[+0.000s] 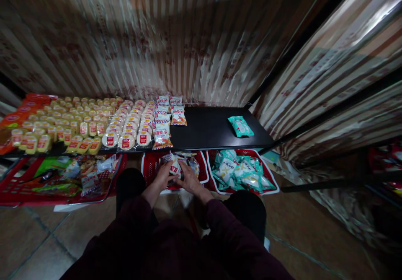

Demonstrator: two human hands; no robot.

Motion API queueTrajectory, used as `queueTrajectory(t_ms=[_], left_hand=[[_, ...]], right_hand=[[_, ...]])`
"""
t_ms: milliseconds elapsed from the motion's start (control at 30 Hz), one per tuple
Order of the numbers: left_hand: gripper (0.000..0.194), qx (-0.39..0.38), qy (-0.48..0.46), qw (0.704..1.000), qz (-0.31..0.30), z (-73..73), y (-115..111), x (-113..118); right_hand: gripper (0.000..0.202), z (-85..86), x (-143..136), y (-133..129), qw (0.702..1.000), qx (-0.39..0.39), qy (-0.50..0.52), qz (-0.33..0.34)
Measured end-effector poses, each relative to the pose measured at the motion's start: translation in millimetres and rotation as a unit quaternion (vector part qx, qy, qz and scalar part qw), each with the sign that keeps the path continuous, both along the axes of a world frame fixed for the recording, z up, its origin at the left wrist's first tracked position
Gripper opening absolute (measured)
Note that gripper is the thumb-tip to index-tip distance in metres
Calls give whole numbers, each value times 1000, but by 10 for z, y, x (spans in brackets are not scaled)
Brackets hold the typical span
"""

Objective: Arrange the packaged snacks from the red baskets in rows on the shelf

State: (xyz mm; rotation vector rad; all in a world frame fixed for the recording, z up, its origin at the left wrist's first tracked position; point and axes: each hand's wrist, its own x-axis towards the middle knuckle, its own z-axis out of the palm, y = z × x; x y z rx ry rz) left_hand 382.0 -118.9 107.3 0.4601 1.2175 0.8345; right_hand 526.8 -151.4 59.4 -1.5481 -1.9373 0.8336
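Both my hands meet over the middle red basket (150, 172), around a small white snack bag (176, 169) with red print. My left hand (163, 176) grips the bag from the left, and my right hand (189, 180) closes on it from the right. More bags of snacks lie in the basket under my hands, partly hidden. On the black shelf (204, 129) just above, white and orange snack bags (162, 134) lie in two columns that look like the held one.
Packaged yellow cakes (84, 129) and round wrapped biscuits (126, 141) fill the shelf's left side. One teal bag (240, 126) lies on its right. A red basket of teal bags (241, 171) stands right; another red basket (121, 167) with mixed snacks stands left. Black posts (282, 70) rise on the right.
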Motion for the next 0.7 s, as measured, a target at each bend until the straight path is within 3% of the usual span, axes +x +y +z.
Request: queueTrajectory(t_ms=[233,333,433,533,633,700], left_hand=[[26,5,-8,1000,-6,-40,92,-58],[28,-19,-7,1000,2,-63,183,-69],[29,-46,-23,998,-20,-54,260,-68],[32,-54,-43,996,-51,-34,314,-55],[35,-53,-44,996,-59,-13,341,-23],[35,-54,-55,995,-57,4,342,15]], right_hand=[[65,86,144,102,994,-49,93,-14],[57,156,250,206,990,-95,97,-30],[61,225,333,275,978,-162,120,-61],[65,286,367,279,949,-213,228,-45],[62,298,381,229,899,-271,344,-6],[60,267,409,187,878,-289,382,-25]])
